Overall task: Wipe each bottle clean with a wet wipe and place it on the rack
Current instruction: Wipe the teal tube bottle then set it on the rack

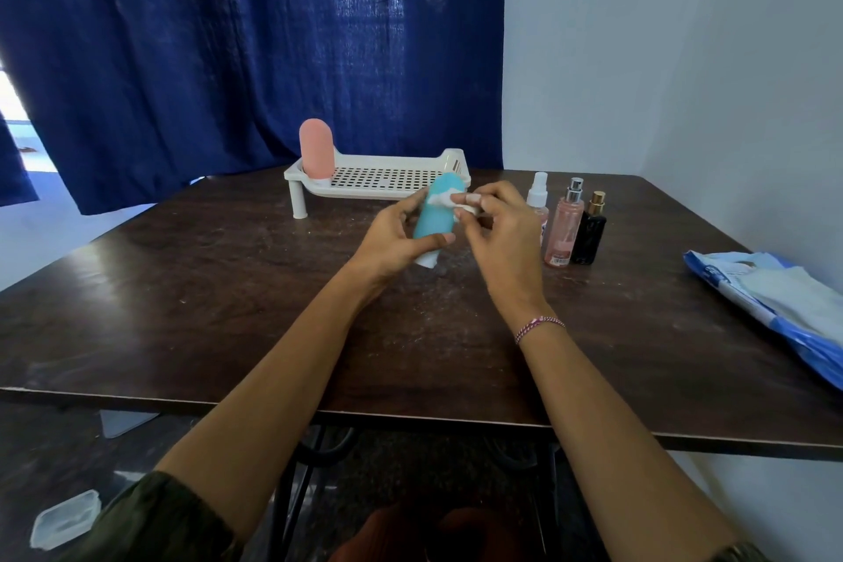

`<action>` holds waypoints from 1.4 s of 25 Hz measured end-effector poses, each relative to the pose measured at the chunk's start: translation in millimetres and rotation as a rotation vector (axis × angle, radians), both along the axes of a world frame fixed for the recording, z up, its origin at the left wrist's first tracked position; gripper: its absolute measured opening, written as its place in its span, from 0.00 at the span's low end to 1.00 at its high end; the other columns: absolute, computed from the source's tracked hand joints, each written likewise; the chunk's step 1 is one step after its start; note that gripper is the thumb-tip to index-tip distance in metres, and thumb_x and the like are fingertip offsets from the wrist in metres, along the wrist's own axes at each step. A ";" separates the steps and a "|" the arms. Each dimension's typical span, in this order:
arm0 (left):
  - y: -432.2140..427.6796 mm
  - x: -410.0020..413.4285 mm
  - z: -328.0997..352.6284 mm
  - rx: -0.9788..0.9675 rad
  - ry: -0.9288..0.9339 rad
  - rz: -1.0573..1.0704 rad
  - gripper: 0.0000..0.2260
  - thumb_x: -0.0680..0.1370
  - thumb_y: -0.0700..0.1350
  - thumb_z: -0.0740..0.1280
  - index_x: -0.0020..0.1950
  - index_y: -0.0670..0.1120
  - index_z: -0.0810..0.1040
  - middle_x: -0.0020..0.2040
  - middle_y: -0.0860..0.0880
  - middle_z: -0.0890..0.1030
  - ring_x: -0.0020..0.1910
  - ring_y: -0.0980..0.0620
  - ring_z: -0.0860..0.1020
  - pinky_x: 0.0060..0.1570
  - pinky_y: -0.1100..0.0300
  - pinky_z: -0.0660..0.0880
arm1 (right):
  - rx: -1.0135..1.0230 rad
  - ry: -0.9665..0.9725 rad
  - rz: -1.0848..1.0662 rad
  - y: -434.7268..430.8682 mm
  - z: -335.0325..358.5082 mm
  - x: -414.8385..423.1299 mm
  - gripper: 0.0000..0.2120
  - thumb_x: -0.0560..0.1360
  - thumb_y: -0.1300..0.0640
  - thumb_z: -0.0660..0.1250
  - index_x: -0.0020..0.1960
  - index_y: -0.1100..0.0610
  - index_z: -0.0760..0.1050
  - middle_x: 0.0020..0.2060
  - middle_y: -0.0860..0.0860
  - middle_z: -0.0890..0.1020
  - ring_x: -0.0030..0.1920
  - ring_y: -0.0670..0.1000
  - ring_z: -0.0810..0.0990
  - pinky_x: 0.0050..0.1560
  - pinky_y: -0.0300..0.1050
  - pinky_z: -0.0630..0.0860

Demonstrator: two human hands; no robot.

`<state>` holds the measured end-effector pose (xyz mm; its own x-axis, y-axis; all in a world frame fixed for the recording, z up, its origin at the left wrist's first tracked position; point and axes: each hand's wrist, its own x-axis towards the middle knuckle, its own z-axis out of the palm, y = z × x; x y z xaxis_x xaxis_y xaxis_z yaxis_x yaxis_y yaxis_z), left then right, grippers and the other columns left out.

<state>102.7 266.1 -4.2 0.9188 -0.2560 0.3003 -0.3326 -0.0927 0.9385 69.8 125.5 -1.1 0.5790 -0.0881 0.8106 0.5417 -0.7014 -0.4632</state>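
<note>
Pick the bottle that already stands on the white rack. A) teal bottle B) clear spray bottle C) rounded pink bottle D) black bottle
C: the rounded pink bottle stands upright at the left end of the rack; the left hand holds the teal bottle while the right hand presses a wipe to it.

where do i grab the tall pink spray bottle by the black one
Probably its upper body, just under the silver cap, coming from the near side: the pink spray bottle stands upright with the black bottle and white spray bottle crowding its sides.

Teal bottle (433, 214), seemingly white wipe (449, 199)
</note>
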 end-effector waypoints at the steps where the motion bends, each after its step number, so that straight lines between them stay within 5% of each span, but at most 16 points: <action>1: 0.8 0.9 0.3 0.005 -0.031 0.038 0.34 0.70 0.36 0.73 0.73 0.41 0.63 0.67 0.47 0.72 0.62 0.55 0.73 0.55 0.67 0.74 | -0.036 0.027 0.012 1.2 -0.8 0.0 0.10 0.73 0.63 0.69 0.54 0.63 0.79 0.53 0.54 0.78 0.54 0.49 0.78 0.53 0.42 0.79; 7: 2.5 4.3 -0.8 0.063 -0.120 0.081 0.35 0.68 0.37 0.75 0.72 0.41 0.65 0.68 0.47 0.71 0.63 0.54 0.71 0.57 0.65 0.73 | -0.006 0.067 -0.015 1.4 -1.2 0.1 0.12 0.73 0.61 0.68 0.55 0.63 0.78 0.53 0.54 0.78 0.55 0.48 0.77 0.54 0.39 0.77; 11: 0.3 0.6 -0.3 0.110 -0.176 0.071 0.35 0.68 0.36 0.75 0.72 0.44 0.66 0.67 0.51 0.71 0.62 0.58 0.70 0.52 0.75 0.72 | 0.125 0.010 -0.102 -2.9 1.2 0.5 0.11 0.74 0.60 0.67 0.55 0.62 0.79 0.51 0.54 0.78 0.49 0.44 0.75 0.46 0.28 0.73; 14: -0.3 0.3 -2.3 0.227 -0.228 0.056 0.35 0.67 0.36 0.76 0.71 0.46 0.67 0.67 0.50 0.72 0.62 0.57 0.70 0.51 0.75 0.71 | 0.229 -0.019 -0.138 -9.2 3.0 3.6 0.09 0.75 0.61 0.66 0.54 0.62 0.79 0.49 0.52 0.76 0.47 0.43 0.74 0.45 0.33 0.76; 19: -1.4 3.0 -6.1 0.391 -0.297 0.150 0.34 0.66 0.38 0.77 0.70 0.43 0.69 0.65 0.46 0.74 0.63 0.50 0.72 0.61 0.58 0.70 | 0.041 0.029 -0.086 0.0 -2.9 1.3 0.08 0.74 0.62 0.66 0.52 0.64 0.78 0.50 0.54 0.75 0.50 0.45 0.72 0.52 0.36 0.74; 23: 1.4 7.4 -10.0 0.417 -0.359 0.207 0.23 0.66 0.39 0.76 0.60 0.41 0.77 0.57 0.43 0.80 0.56 0.46 0.77 0.58 0.49 0.73 | -0.122 0.055 0.029 8.6 -9.8 4.4 0.05 0.73 0.64 0.67 0.46 0.65 0.78 0.48 0.55 0.75 0.49 0.48 0.75 0.53 0.43 0.77; 27: 3.0 5.3 -5.6 0.393 -0.315 0.235 0.31 0.70 0.40 0.74 0.71 0.48 0.68 0.66 0.48 0.74 0.63 0.53 0.70 0.62 0.61 0.67 | -0.221 0.145 0.122 14.4 -11.7 5.0 0.07 0.72 0.63 0.69 0.49 0.65 0.79 0.49 0.55 0.76 0.47 0.46 0.74 0.54 0.44 0.77; 31: 4.4 2.0 -4.8 0.391 -0.367 0.257 0.33 0.71 0.41 0.74 0.73 0.49 0.65 0.67 0.45 0.73 0.63 0.53 0.68 0.64 0.58 0.67 | -0.116 0.114 0.079 6.4 -10.4 5.9 0.08 0.73 0.62 0.68 0.51 0.62 0.78 0.50 0.53 0.77 0.50 0.47 0.76 0.54 0.42 0.77; 35: 9.7 3.4 -4.8 0.349 -0.342 0.365 0.37 0.69 0.43 0.75 0.74 0.49 0.62 0.70 0.46 0.70 0.66 0.51 0.68 0.66 0.53 0.68 | 0.010 0.146 -0.048 -2.5 -6.5 2.3 0.10 0.75 0.59 0.66 0.55 0.59 0.78 0.51 0.52 0.77 0.50 0.44 0.74 0.48 0.29 0.71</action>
<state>106.1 275.8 -9.0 0.8321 -0.0789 0.5490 -0.4985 -0.5402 0.6780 72.1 123.0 -7.6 0.6857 -0.1267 0.7168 0.4337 -0.7197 -0.5421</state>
